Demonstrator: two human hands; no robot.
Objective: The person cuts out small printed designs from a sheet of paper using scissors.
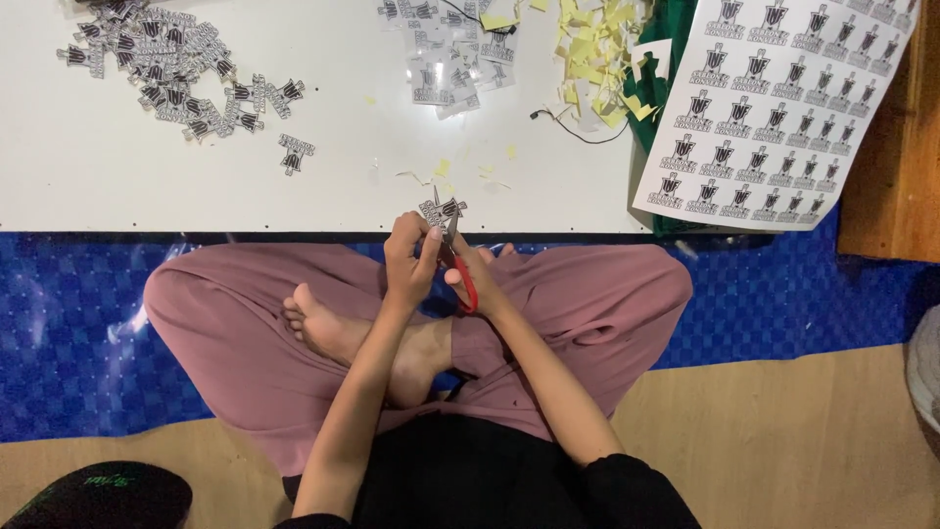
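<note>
White tabletop (323, 167) lies just beyond the fingers: left hand (409, 257) pinches a printed sticker cutout (443, 209), right hand (472, 270) grips red-handled scissors (458, 263) cutting beside it.

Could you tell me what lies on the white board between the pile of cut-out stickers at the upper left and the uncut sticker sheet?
In the head view, a clear-backed sticker cluster, yellow paper scraps and a thin black cord lie there.

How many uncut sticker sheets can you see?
1: a white sheet of printed emblems lies at the table's top right, over green cloth. Others may be hidden beneath it.
</note>
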